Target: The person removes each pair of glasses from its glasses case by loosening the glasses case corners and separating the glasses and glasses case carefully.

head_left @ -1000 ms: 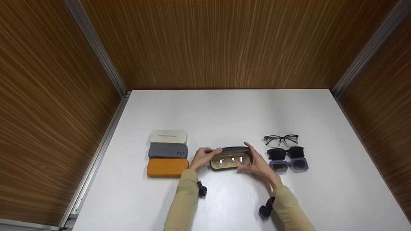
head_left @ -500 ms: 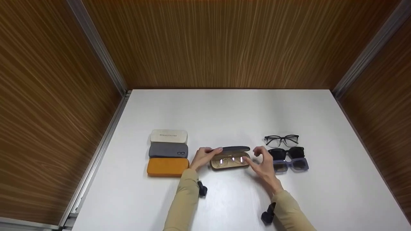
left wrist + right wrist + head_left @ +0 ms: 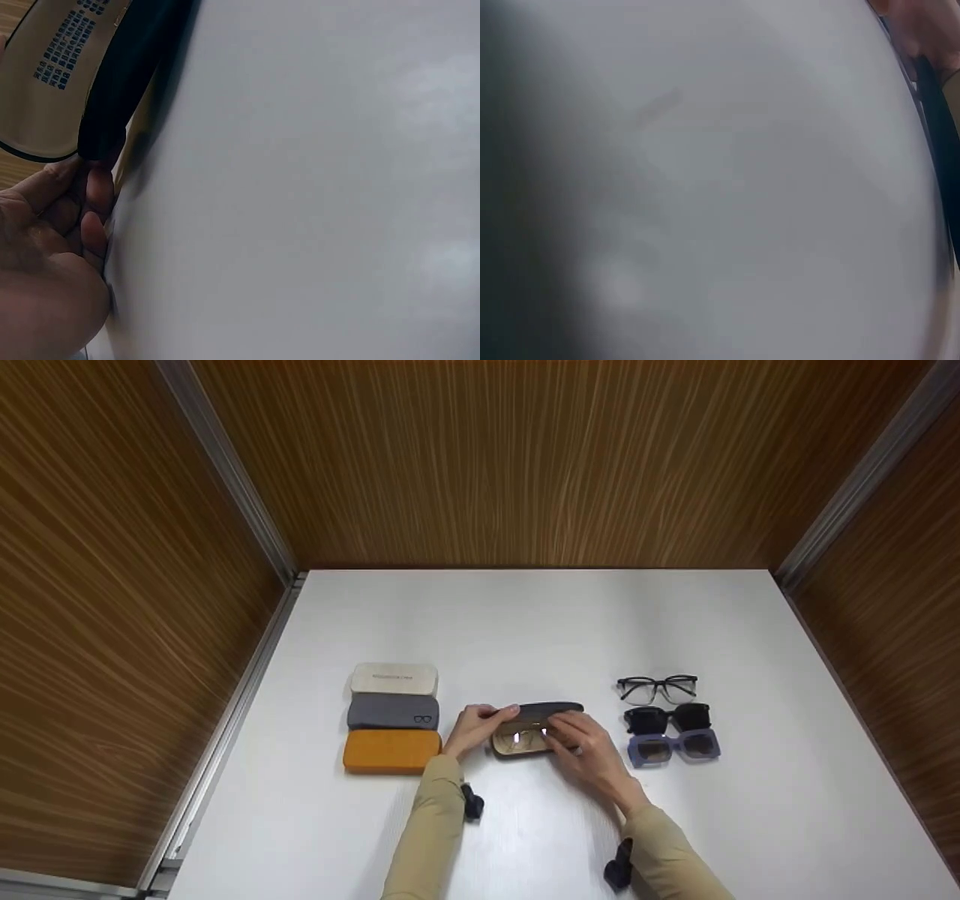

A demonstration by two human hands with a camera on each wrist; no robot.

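In the head view a dark glasses case (image 3: 551, 709) stands with its lid up, its tan inside towards me. Thin-framed eyeglasses (image 3: 517, 740) lie in it, bright glints on the lenses. My left hand (image 3: 472, 727) grips the case's left end, thumb at the lid's edge; the left wrist view shows the curled fingers (image 3: 94, 191) at that end, below the lid's printed lining (image 3: 64, 52). My right hand (image 3: 592, 750) reaches over the case's right half, bent fingers and thumb at the eyeglasses, covering their right side. I cannot tell whether it pinches them.
Left of my hands lie a cream case (image 3: 394, 679), a grey case (image 3: 390, 712) and an orange case (image 3: 391, 751) in a column. To the right are clear black-framed glasses (image 3: 658, 688), black sunglasses (image 3: 666, 718) and purple sunglasses (image 3: 675, 745). Wood-grain panels (image 3: 480, 465) surround the white table.
My right hand left the case's right end, opened beside it, then moved left over the eyeglasses, its fingers and thumb drawing together. My left hand and the case have stayed put.
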